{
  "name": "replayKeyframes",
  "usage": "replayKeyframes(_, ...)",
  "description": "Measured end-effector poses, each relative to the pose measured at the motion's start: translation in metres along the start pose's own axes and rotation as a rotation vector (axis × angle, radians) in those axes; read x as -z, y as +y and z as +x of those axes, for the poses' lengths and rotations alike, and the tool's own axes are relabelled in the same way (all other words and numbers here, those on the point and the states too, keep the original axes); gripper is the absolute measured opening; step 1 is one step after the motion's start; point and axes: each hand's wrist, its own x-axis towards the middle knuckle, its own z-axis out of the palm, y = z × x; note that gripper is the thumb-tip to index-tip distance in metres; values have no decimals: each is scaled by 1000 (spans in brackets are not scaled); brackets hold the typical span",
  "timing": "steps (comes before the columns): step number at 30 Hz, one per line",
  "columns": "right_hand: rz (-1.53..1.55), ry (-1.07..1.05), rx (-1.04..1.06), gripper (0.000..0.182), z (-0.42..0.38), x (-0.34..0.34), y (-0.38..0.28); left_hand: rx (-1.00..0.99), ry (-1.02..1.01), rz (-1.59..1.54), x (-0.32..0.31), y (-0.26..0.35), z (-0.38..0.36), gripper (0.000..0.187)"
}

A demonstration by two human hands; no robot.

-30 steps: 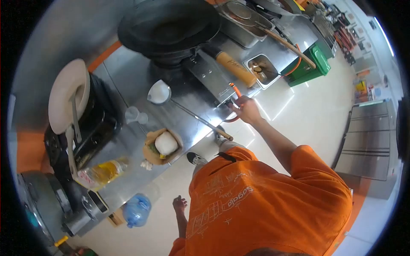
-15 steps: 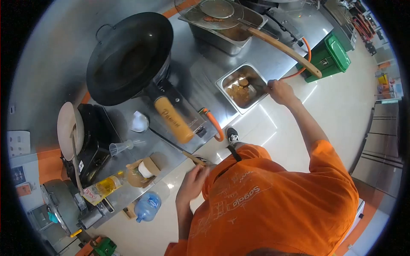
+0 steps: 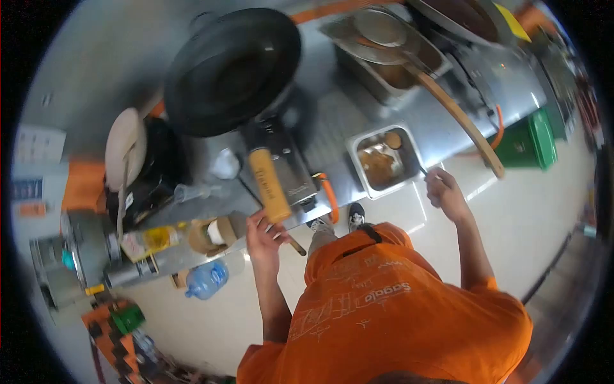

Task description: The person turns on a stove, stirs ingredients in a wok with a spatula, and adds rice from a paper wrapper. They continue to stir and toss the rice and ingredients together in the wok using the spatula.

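My left hand (image 3: 263,233) has its fingers apart, the tips right at the end of the wooden handle of the wok (image 3: 274,192). The long thin handle of a ladle (image 3: 297,246) runs behind these fingers, its bowl holding something white (image 3: 226,164). My right hand (image 3: 446,192) is closed, and a thin dark rod (image 3: 423,169) sticks out of it toward the steel pan (image 3: 416,137). Brown food pieces (image 3: 377,165) and a round brown piece (image 3: 393,140) lie in that pan. The dark wok tilts over a burner.
A strainer with a long wooden handle (image 3: 464,121) rests across a deeper steel container (image 3: 390,89). At left are a pale pan (image 3: 119,144), an oil bottle (image 3: 157,239) and an open cardboard box (image 3: 204,237). A blue water jug (image 3: 208,280) and green bin (image 3: 543,137) stand beyond the counter.
My left hand has moved up from the ladle's handle end to the wok handle, fingers opening. My right hand has come away from the steel pan's edge. The view has shifted.
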Motion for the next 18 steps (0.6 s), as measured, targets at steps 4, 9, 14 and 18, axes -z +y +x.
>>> replayKeyframes(4, -203, -14, 443, 16, 4, -56, -54, 95, -256, -135, -22, 27, 13, 45)
replayKeyframes(9, -934, 138, 1264, 13, 50, -145, -154, 69, -386, -267, -34, 39, 25, 36)
replayKeyframes(14, -1291, 18, 1304, 22, 110, -195, -188, 138, -381, -403, -47, 43, 27, 28)
replayKeyframes(18, -1669, 18, 1145, 29, 146, -203, -180, 171, -348, -402, -52, 45, 24, 28)
